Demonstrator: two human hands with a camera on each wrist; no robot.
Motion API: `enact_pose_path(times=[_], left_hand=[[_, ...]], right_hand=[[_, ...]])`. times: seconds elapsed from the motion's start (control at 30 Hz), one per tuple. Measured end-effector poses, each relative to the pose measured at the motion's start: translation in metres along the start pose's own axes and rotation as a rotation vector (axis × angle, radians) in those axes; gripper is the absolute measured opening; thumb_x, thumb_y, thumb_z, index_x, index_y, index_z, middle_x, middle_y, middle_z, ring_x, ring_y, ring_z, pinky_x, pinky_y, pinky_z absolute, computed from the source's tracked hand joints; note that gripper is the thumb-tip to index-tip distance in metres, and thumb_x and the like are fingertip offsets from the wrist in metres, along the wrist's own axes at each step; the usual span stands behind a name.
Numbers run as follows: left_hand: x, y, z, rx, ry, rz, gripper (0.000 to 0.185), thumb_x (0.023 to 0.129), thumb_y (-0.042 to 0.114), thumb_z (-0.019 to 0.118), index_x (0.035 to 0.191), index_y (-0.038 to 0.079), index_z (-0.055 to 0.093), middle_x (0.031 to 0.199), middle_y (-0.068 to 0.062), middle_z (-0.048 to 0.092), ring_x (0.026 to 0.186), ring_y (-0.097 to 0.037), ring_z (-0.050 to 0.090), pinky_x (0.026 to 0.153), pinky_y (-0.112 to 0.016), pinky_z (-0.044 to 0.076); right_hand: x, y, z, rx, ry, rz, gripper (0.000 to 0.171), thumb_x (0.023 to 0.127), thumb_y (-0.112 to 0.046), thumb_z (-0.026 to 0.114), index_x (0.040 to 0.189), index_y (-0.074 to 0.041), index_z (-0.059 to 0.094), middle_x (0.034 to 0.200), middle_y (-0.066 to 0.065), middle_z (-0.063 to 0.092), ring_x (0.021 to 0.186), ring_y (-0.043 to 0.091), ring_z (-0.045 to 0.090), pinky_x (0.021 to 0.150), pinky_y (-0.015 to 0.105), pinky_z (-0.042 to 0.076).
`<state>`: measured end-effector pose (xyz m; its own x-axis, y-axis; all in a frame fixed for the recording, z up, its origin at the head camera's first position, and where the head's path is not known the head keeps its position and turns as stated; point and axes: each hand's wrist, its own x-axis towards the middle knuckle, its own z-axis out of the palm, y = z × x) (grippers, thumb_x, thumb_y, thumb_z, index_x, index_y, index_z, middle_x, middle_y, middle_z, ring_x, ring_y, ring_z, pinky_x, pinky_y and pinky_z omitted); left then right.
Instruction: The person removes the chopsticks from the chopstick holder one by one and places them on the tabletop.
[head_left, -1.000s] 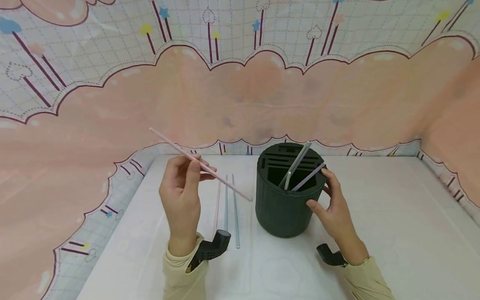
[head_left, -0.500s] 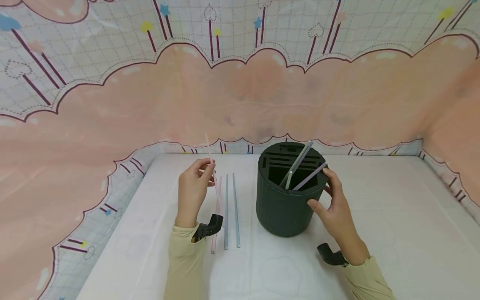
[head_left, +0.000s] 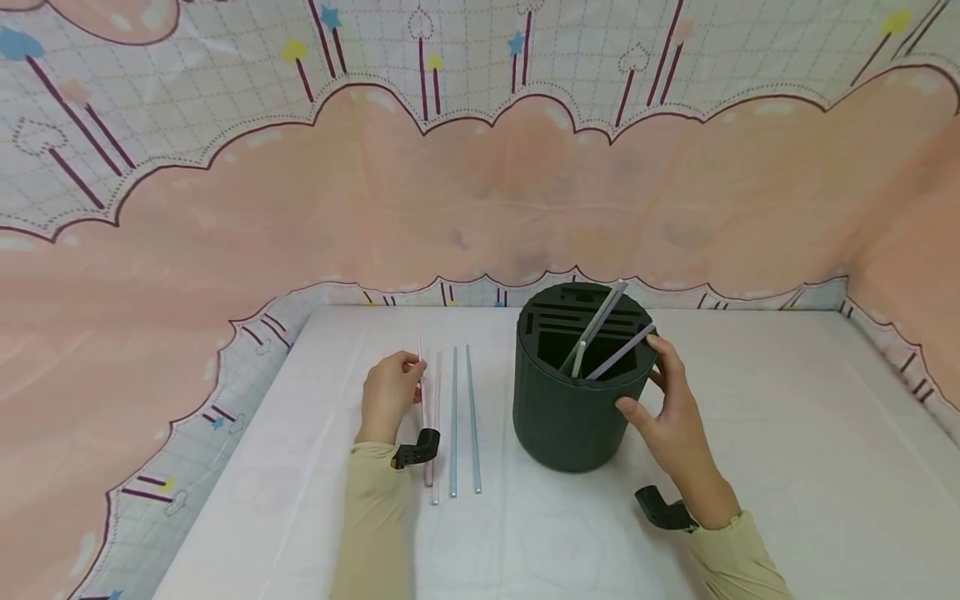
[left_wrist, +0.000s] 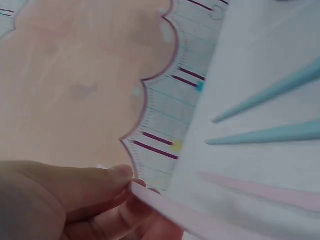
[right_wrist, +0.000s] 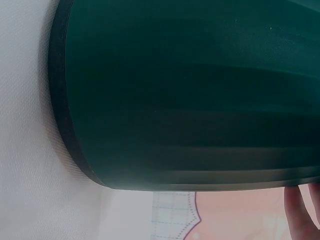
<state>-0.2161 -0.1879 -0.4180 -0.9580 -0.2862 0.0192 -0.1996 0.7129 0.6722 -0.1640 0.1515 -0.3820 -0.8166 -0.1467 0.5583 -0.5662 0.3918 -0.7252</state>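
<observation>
My left hand (head_left: 391, 394) pinches a pink chopstick (left_wrist: 165, 206) at its thin end, between thumb and fingers. In the head view this chopstick lies low along the table, just left of another pink chopstick (head_left: 437, 433). Two blue chopsticks, the nearer one (head_left: 453, 429) and the farther one (head_left: 473, 429), lie parallel to the right. My right hand (head_left: 667, 412) grips the right side of a dark green utensil holder (head_left: 566, 425), thumb on its front and fingers at the rim. Pale green and purple chopsticks (head_left: 618, 353) lean in its open front compartment.
The holder stands upright on the white-covered table (head_left: 810, 433), its top slotted towards the back. A patterned peach and white cloth backdrop (head_left: 480, 192) rises behind the table. A black wrist camera (head_left: 663, 508) sits on the right wrist near the tabletop.
My left hand has turned the pink chopstick from slanting in the air to lengthwise and lowered it beside the other pink one. The right hand and holder stay put.
</observation>
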Motion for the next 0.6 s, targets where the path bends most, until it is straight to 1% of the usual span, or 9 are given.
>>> enact_pose_path(times=[0.1, 0.27, 0.4, 0.47, 0.6], left_hand=[[0.002, -0.006, 0.009, 0.022, -0.031, -0.029, 0.026, 0.088, 0.023, 0.055, 0.106, 0.005, 0.061, 0.080, -0.005, 0.064, 0.047, -0.008, 0.056, 0.049, -0.025, 0.042], [0.004, -0.011, 0.019, 0.045, -0.044, -0.060, 0.024, 0.087, 0.021, 0.057, 0.102, 0.004, 0.062, 0.075, -0.005, 0.063, 0.046, -0.010, 0.055, 0.051, -0.025, 0.041], [0.003, -0.015, 0.025, 0.025, -0.065, -0.087, 0.022, 0.085, 0.018, 0.058, 0.101, 0.003, 0.060, 0.080, -0.006, 0.062, 0.046, -0.010, 0.056, 0.048, -0.024, 0.043], [0.003, -0.016, 0.027, 0.024, -0.079, -0.087, 0.023, 0.084, 0.016, 0.059, 0.103, 0.003, 0.058, 0.081, -0.008, 0.062, 0.044, -0.010, 0.056, 0.048, -0.023, 0.043], [0.001, -0.017, 0.029, 0.029, -0.091, -0.070, 0.030, 0.081, 0.013, 0.060, 0.108, 0.004, 0.053, 0.089, -0.012, 0.061, 0.043, -0.012, 0.056, 0.049, -0.024, 0.043]], right_hand=[[-0.001, 0.000, 0.000, 0.004, 0.002, 0.002, 0.072, 0.081, -0.015, 0.066, 0.137, -0.007, 0.023, 0.139, 0.016, 0.028, 0.126, 0.014, 0.028, 0.093, 0.059, 0.028], [-0.001, 0.001, -0.001, 0.012, 0.007, -0.011, 0.072, 0.081, -0.015, 0.066, 0.137, -0.007, 0.023, 0.139, 0.017, 0.028, 0.124, 0.006, 0.028, 0.093, 0.059, 0.028], [-0.001, 0.002, -0.001, 0.015, 0.006, -0.011, 0.071, 0.081, -0.015, 0.066, 0.137, -0.007, 0.023, 0.138, 0.017, 0.028, 0.124, 0.005, 0.028, 0.093, 0.058, 0.028], [-0.001, 0.001, -0.001, 0.018, 0.004, -0.006, 0.072, 0.081, -0.014, 0.066, 0.137, -0.007, 0.023, 0.138, 0.017, 0.028, 0.124, 0.004, 0.027, 0.093, 0.058, 0.028], [0.000, 0.001, -0.001, 0.014, 0.001, 0.002, 0.073, 0.080, -0.013, 0.067, 0.138, -0.008, 0.023, 0.139, 0.016, 0.028, 0.124, 0.004, 0.027, 0.094, 0.057, 0.028]])
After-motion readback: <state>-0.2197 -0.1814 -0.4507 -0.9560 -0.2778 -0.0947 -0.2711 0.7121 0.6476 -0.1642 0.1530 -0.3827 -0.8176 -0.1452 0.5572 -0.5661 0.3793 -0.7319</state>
